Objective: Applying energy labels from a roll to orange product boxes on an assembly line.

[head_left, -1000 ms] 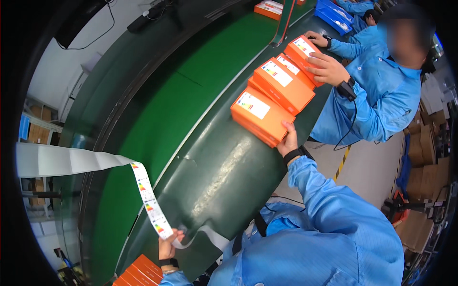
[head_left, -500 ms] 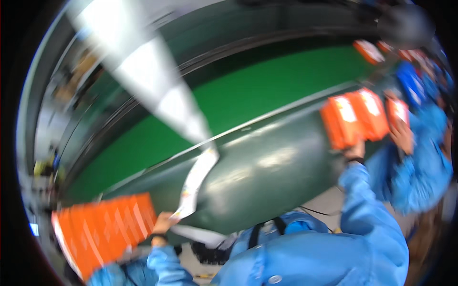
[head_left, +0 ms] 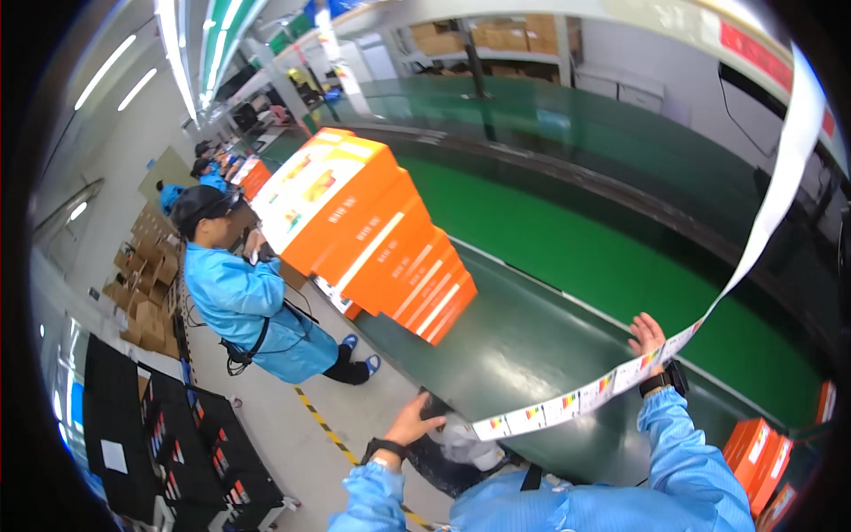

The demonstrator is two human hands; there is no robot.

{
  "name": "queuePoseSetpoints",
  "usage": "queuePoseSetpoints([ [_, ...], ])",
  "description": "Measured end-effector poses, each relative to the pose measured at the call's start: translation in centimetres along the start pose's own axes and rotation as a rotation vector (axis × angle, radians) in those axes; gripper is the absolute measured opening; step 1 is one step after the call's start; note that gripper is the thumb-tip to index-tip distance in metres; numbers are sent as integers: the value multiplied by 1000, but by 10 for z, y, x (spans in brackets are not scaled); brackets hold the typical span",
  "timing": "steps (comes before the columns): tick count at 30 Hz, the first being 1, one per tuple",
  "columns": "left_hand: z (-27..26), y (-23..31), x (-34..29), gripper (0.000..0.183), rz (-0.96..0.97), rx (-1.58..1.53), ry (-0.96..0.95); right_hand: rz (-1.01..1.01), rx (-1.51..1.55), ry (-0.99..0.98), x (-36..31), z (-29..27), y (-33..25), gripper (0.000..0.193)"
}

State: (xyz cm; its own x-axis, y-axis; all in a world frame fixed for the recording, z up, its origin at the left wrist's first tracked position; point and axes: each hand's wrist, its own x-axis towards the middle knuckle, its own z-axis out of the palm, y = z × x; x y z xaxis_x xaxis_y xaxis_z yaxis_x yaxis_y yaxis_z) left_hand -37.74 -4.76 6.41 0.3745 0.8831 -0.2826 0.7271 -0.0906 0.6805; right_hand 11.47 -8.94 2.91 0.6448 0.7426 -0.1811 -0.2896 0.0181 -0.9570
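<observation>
Green belt (head_left: 567, 241) behind; I had L hand (head_left: 410, 424) + R hand (head_left: 650, 335) spread, gripping nothing afaict, label strip (head_left: 560, 408) bowed across R (prob bc hung high).

The left hand (head_left: 408, 427), which held the label strip (head_left: 567, 407) a second ago, is now off it, fingers spread just beside the strip's end at the worktop's (head_left: 483, 363) near edge. The right hand (head_left: 650, 335) no longer touches the orange boxes (head_left: 752, 450) toward the right end; it is raised near the far edge, the strip crossing in front of it. With the view swung left, the tall box stack (head_left: 377, 235) and a co-worker (head_left: 235, 284) come into fuller view.
</observation>
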Motion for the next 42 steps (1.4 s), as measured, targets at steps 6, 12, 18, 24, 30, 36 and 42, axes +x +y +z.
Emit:
queuePoseSetpoints([
  [6, -107, 36, -21, 79, 266, -561, 675, 249, -43, -627, -36, 162, -48, 53],
  [12, -170, 63, -6, 77, 292, -840, 765, 183, 199, -1208, -113, 244, -106, 51],
  [18, -159, 22, 78, 69, 417, -984, 879, -1, 682, -954, -61, 304, -178, 51],
  [24, -180, 19, 140, 71, 463, -1291, 921, 301, 438, -528, -31, 334, -117, 85],
  [30, -193, -23, 170, 76, 159, -1361, 921, 449, 280, -456, -57, 348, -46, 96],
  [36, -232, -12, 171, 76, 332, -1241, 690, 442, 326, -660, -92, 367, -66, 95],
  [42, -250, -27, 187, 60, 289, -1477, 511, 508, 381, -760, -114, 394, -69, 94],
])
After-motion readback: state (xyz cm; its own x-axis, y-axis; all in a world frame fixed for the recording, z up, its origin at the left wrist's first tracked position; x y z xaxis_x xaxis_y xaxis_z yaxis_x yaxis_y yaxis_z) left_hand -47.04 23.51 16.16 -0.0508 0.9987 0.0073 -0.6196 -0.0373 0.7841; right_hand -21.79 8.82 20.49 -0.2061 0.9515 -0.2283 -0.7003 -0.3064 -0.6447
